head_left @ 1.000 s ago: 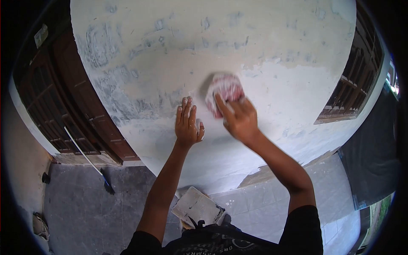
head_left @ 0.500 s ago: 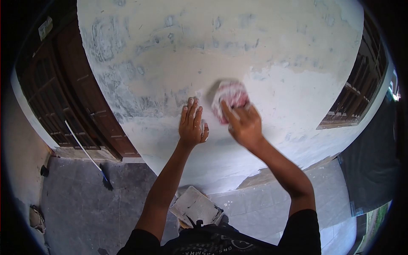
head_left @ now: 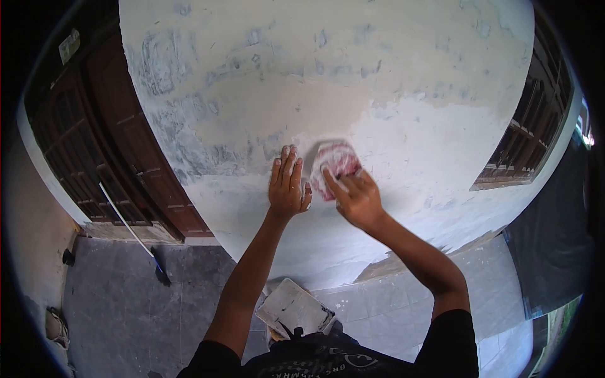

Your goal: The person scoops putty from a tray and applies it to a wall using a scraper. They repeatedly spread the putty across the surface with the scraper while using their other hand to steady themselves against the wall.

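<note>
With the left hand point(head_left: 288, 186) spread flat on the wall point(head_left: 391, 82), the right hand point(head_left: 357, 196) presses a sanding pad point(head_left: 336, 162) there; grey patches above look unsmoothed.

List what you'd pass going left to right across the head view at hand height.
Door → left hand flat on the wall → pink pad under the right hand → window.
</note>
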Available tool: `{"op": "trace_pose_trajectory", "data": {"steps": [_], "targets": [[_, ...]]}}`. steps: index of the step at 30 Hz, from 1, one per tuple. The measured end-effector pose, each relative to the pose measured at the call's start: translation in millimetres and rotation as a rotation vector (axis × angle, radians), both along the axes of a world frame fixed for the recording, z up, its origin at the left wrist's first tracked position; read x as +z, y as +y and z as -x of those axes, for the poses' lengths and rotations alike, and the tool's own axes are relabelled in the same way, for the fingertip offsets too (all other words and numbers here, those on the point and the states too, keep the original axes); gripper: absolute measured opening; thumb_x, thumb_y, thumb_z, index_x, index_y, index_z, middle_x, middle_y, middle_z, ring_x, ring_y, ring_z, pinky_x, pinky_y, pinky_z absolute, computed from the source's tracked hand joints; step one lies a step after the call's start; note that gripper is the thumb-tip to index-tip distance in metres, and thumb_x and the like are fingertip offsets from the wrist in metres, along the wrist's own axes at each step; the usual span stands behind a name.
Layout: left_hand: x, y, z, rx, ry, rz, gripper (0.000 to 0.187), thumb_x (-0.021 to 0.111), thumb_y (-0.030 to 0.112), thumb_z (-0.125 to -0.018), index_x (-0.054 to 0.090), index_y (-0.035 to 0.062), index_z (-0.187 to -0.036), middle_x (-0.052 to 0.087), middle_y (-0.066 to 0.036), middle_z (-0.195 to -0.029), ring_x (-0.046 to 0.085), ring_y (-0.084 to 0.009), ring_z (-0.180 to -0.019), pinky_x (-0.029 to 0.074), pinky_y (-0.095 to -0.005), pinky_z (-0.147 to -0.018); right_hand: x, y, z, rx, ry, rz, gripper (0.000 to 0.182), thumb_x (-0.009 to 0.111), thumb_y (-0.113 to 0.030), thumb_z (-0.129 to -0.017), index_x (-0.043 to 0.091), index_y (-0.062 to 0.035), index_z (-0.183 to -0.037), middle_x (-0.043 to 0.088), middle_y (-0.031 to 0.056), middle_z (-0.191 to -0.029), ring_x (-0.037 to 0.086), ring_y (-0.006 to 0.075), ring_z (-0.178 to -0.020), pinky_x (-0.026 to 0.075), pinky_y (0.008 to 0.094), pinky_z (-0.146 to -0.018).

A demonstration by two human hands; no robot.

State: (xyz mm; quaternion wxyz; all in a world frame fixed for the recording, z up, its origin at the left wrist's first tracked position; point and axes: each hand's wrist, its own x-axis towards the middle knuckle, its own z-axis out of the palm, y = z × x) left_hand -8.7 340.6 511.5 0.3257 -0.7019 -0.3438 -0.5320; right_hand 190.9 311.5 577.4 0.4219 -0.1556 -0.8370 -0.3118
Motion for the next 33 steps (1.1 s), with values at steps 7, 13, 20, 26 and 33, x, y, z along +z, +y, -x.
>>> {"op": "trace_pose_trajectory", "data": {"steps": [7,13,20,26,33], "targets": [[1,0,0,-0.008,-0.005,-0.024,0.063,0.047,0.018,-0.083,0.029,-0.0035,-0.140,0.033,-0.031,-0.144,0.033,-0.0472,-0.135,0.020,-0.0572,-0.110,78,26,15,-0.045,0.063,-0.217,0.070,0.064,0.001,-0.056,0.057,0.0019,-0.126,0.055,0.0075,-0.070,0.056,0.0201,-0.062,0.043,0.0369,-0.062],[3,-1,-2,-0.003,-0.033,-0.069,0.053,0.045,0.016,-0.082,0.043,-0.0076,-0.130,0.043,-0.029,-0.138,0.039,-0.0423,-0.133,0.023,-0.0504,-0.113,3,12,10,-0.172,-0.057,-0.108,0.057,0.059,0.001,-0.066,0.060,0.0004,-0.123,0.055,0.0056,-0.067,0.057,0.0175,-0.059,0.048,0.0339,-0.067],[4,-2,-5,0.022,-0.030,-0.057,0.052,0.045,0.016,-0.083,0.043,-0.0075,-0.129,0.044,-0.029,-0.137,0.041,-0.0424,-0.132,0.023,-0.0507,-0.112,67,6,0,-0.074,0.012,-0.159,0.063,0.060,0.001,-0.056,0.061,0.0039,-0.119,0.054,0.0074,-0.068,0.054,0.0211,-0.057,0.044,0.0354,-0.062],[-2,2,0,-0.012,-0.011,-0.014,0.061,0.047,0.017,-0.083,0.032,-0.0040,-0.138,0.035,-0.032,-0.142,0.033,-0.0484,-0.134,0.022,-0.0591,-0.109,53,35,4,-0.109,-0.007,-0.224,0.061,0.059,0.003,-0.059,0.061,0.0025,-0.119,0.056,0.0079,-0.070,0.057,0.0201,-0.060,0.046,0.0345,-0.063],[3,-1,-4,0.043,-0.018,-0.061,0.054,0.045,0.016,-0.082,0.042,-0.0078,-0.130,0.044,-0.028,-0.138,0.040,-0.0411,-0.132,0.024,-0.0498,-0.112,31,7,-7,-0.028,-0.034,-0.135,0.062,0.059,-0.002,-0.052,0.065,0.0038,-0.113,0.055,0.0078,-0.069,0.054,0.0197,-0.058,0.048,0.0356,-0.064]]}}
